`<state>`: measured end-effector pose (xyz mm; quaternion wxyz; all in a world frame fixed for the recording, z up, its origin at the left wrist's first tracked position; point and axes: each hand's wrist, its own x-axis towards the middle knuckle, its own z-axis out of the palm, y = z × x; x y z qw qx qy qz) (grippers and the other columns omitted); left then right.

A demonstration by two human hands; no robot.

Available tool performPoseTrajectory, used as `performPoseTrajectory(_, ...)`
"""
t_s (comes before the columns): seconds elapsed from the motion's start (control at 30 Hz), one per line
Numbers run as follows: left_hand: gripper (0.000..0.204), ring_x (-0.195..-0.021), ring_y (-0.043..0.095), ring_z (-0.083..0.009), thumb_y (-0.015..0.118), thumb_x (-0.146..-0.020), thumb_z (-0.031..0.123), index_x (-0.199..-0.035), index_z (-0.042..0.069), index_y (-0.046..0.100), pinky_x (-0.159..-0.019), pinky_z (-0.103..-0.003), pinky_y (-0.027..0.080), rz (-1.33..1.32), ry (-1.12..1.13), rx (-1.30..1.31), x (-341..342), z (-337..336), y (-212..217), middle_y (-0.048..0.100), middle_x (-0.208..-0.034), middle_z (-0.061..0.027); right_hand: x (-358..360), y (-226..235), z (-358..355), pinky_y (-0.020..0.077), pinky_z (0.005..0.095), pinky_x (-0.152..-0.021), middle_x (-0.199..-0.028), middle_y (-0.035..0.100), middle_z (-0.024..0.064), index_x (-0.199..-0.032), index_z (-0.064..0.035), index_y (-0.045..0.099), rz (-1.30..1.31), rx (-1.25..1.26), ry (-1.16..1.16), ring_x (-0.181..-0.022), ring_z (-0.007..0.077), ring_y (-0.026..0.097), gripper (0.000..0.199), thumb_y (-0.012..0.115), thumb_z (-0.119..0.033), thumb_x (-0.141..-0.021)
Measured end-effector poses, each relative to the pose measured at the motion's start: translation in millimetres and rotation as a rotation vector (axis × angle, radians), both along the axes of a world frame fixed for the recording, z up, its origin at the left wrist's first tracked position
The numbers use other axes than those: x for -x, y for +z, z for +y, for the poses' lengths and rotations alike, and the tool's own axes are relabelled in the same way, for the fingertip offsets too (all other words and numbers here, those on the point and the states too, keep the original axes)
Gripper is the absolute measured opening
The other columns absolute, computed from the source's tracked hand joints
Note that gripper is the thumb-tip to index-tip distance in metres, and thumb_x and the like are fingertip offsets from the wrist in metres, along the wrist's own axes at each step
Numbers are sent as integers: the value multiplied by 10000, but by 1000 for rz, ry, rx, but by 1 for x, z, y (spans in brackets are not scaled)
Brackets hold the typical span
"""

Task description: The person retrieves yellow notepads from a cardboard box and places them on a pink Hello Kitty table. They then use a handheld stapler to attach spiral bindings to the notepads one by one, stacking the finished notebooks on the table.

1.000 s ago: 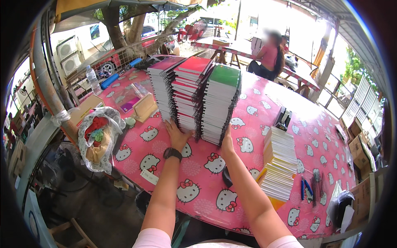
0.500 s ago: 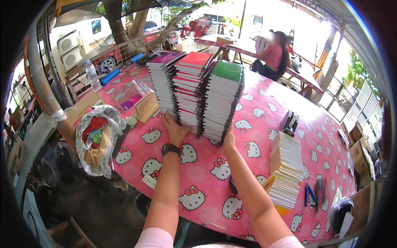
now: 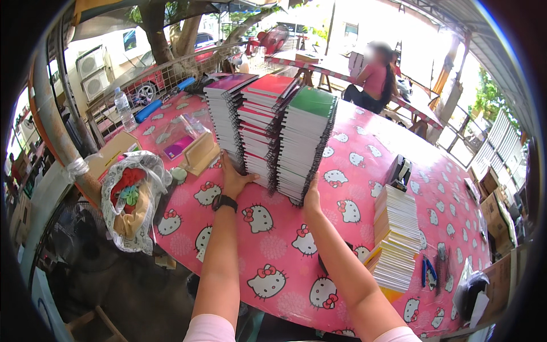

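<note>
Left hand [image 3: 232, 181] has its grip flat & open against the near face of the purple-covered notebook stack [image 3: 227, 117]; right hand [image 3: 311, 199] is pressed under the near edge of the green-covered notebook stack [image 3: 307, 142], can't tell if fingers curl round it. Red-covered notebook stack [image 3: 263, 128] sits between, touching both. All 3 stand mid desk [image 3: 285, 251], pink w/ cat print. Loose paper pile [image 3: 396, 239] at 3 o'clock, plastic bag [image 3: 134, 199] at 9, seated person [image 3: 373, 80] at 1.
</note>
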<state>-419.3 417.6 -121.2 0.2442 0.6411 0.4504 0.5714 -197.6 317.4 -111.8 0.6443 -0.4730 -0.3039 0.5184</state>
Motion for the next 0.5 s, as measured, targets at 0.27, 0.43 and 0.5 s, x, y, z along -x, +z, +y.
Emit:
performPoseTrajectory(0.27,1282,-1393,150,-386,908,-487,206,-1448,-51,99,-1129,-411,214,8,26,-1,2,-2,-4,91,-1489,-304,15,19,-10,170,361,-1131,-1512,276,77,-1469,-49,232,44,55,-26,-1380,237,255,838,271,-676,-914)
performPoseTrajectory(0.43,1138,-1365,233,-371,813,-548,69,-1450,-34,126,-1119,-396,240,-204,-152,44,-7,-4,-3,143,-1489,-280,-1,41,-41,102,380,-1145,-1552,132,111,-1492,-73,77,-165,64,-83,-1423,239,143,796,356,-577,-942)
performPoseTrajectory(0.5,1057,-1346,274,-360,761,-574,24,-1441,-36,160,-1112,-390,251,-374,-213,74,5,5,-10,201,-1472,-264,4,67,-74,192,389,-1124,-1508,238,155,-1482,-42,143,-424,30,-174,-1392,247,241,729,489,-391,-944)
